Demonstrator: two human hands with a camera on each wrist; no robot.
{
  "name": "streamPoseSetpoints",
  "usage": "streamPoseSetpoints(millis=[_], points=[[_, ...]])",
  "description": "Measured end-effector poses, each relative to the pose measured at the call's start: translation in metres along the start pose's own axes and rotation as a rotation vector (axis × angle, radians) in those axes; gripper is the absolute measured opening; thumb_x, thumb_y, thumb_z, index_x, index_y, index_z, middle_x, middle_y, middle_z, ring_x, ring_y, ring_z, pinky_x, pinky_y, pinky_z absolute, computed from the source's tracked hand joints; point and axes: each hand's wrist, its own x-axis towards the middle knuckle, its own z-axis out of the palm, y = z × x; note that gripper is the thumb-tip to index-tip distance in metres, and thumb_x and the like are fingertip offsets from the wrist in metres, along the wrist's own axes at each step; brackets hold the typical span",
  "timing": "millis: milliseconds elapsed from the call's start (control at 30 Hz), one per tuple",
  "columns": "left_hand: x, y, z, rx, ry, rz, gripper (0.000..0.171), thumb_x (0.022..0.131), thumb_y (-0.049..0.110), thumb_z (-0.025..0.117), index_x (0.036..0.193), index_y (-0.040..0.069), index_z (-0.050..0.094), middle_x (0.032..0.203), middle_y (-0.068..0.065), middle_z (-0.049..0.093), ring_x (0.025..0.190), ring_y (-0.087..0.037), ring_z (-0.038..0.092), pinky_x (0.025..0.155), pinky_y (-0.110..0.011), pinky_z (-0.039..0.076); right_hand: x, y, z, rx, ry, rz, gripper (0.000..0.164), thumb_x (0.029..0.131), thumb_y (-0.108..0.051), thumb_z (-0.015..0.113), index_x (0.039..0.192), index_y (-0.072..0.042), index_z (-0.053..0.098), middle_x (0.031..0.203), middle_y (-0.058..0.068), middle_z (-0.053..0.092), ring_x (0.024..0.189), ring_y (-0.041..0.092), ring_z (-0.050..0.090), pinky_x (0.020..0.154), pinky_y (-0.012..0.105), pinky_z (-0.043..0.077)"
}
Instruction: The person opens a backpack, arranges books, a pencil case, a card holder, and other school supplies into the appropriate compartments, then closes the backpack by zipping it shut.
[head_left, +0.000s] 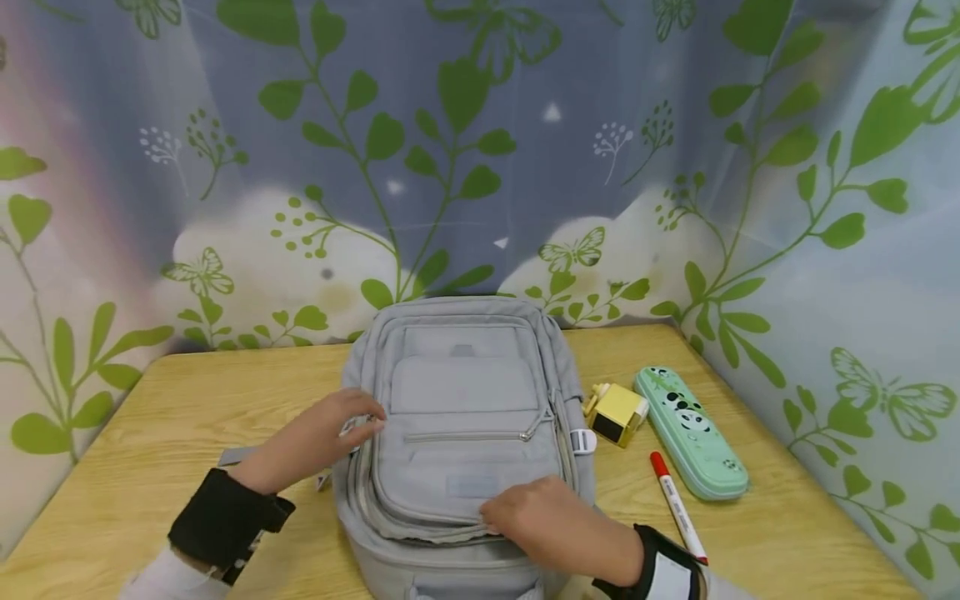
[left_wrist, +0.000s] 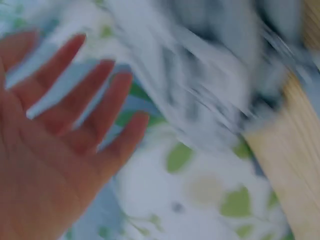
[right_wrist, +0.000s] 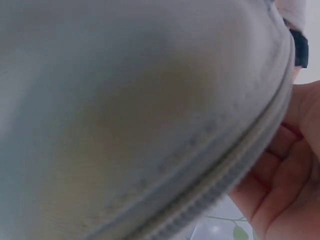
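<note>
A grey backpack (head_left: 462, 387) lies on its back in front of me, the zip round its front panel undone along the lower edge. My left hand (head_left: 324, 437) is at the panel's left side; in the left wrist view its fingers (left_wrist: 107, 107) are spread and relaxed, with the blurred bag beyond them. With curled fingers my right hand (head_left: 558, 527) grips the panel's lower edge. Close up in the right wrist view, the panel's zipper teeth (right_wrist: 200, 205) run past that hand's bent fingers. A small zipped pocket (head_left: 465, 436) crosses the panel. The bag's inside is hidden.
Right of the bag, a small yellow box-like object (head_left: 619, 413), a red-capped white marker (head_left: 678, 507) and a green panda pencil case (head_left: 693, 433) lie on the wooden table (head_left: 247, 387). A leaf-patterned curtain (head_left: 420, 192) hangs behind the table and along its sides.
</note>
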Motion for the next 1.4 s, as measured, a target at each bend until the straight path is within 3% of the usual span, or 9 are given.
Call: streamPoseSetpoints(millis=[100,233,467,633,867,967,1100,1267,1400], points=[[-0.005,0.029,0.002,-0.163,-0.168,0.004,0.046,0.086,0.046,0.051,0.126,0.024,0.046,0.126,0.001,0.046,0.118,-0.024,0.044,0.094,-0.04,0.039,0.001,0.002,-0.006,-0.02,0.015,0.024,0.016,0.084,-0.017,0.061,0.072,-0.022,0.052,0.056,-0.013,0.048,0.049,-0.006,0.039,0.044,0.007,0.021],[-0.008,0.058,0.01,-0.093,-0.267,0.085,0.07,0.076,0.053,0.059,0.136,0.034,0.029,0.138,0.004,0.035,0.127,-0.02,0.035,0.102,-0.037,0.033,0.003,0.007,-0.019,0.013,0.087,0.069,0.005,0.085,-0.015,0.061,0.084,-0.02,0.06,0.066,-0.012,0.058,0.054,-0.004,0.049,0.048,0.007,0.035],[0.003,0.066,0.03,0.25,-0.007,0.221,0.07,0.075,0.019,0.071,0.135,0.02,0.036,0.123,0.002,0.052,0.111,-0.013,0.051,0.092,-0.027,0.042,0.008,0.016,-0.044,-0.067,0.256,0.075,0.01,0.085,-0.016,0.061,0.095,-0.018,0.06,0.077,-0.01,0.064,0.061,0.001,0.058,0.054,0.016,0.046],[0.009,0.07,0.028,0.292,0.176,0.196,0.053,0.077,0.0,0.066,0.124,0.018,0.05,0.108,0.002,0.061,0.095,-0.012,0.06,0.077,-0.025,0.049,0.005,0.023,-0.059,-0.012,0.269,0.082,0.017,0.088,-0.021,0.057,0.104,-0.017,0.063,0.096,-0.008,0.066,0.082,0.006,0.062,0.069,0.024,0.051],[0.015,0.074,0.011,0.268,0.313,0.154,0.05,0.075,-0.006,0.065,0.12,0.011,0.051,0.108,-0.005,0.063,0.066,-0.013,0.059,0.065,-0.022,0.049,-0.016,0.077,-0.071,-0.021,0.213,0.32,0.033,0.091,-0.022,0.053,0.122,-0.013,0.053,0.116,0.005,0.059,0.104,0.022,0.056,0.088,0.042,0.045],[0.021,0.076,0.003,0.263,0.341,0.121,0.052,0.075,-0.006,0.066,0.121,0.011,0.05,0.107,-0.006,0.062,0.06,-0.012,0.056,0.058,-0.021,0.045,-0.031,0.114,-0.061,-0.031,0.126,0.469,0.042,0.088,-0.018,0.058,0.126,-0.007,0.047,0.123,0.013,0.053,0.108,0.029,0.053,0.089,0.045,0.043],[0.028,0.079,-0.005,0.253,0.362,0.09,0.048,0.078,-0.003,0.064,0.122,0.012,0.05,0.104,-0.006,0.063,0.061,-0.011,0.055,0.053,-0.02,0.037,-0.048,0.149,-0.035,0.014,-0.14,0.665,0.062,0.085,-0.026,0.062,0.132,0.003,0.034,0.132,0.03,0.035,0.118,0.044,0.04,0.092,0.053,0.039],[0.034,0.079,-0.011,0.213,0.372,0.092,0.044,0.08,-0.003,0.061,0.12,0.012,0.052,0.101,-0.006,0.064,0.071,-0.015,0.061,0.056,-0.023,0.043,-0.058,0.164,-0.011,0.084,-0.396,0.785,0.076,0.08,-0.03,0.066,0.134,0.006,0.027,0.132,0.042,0.022,0.121,0.054,0.025,0.093,0.059,0.033],[0.042,0.077,-0.018,0.197,0.39,0.109,0.04,0.079,-0.004,0.062,0.116,0.009,0.054,0.099,-0.008,0.065,0.084,-0.02,0.062,0.067,-0.03,0.05,-0.06,0.171,-0.002,0.075,-0.516,0.829,0.078,0.08,-0.032,0.066,0.136,0.005,0.025,0.122,0.039,0.033,0.11,0.049,0.039,0.085,0.053,0.04]])
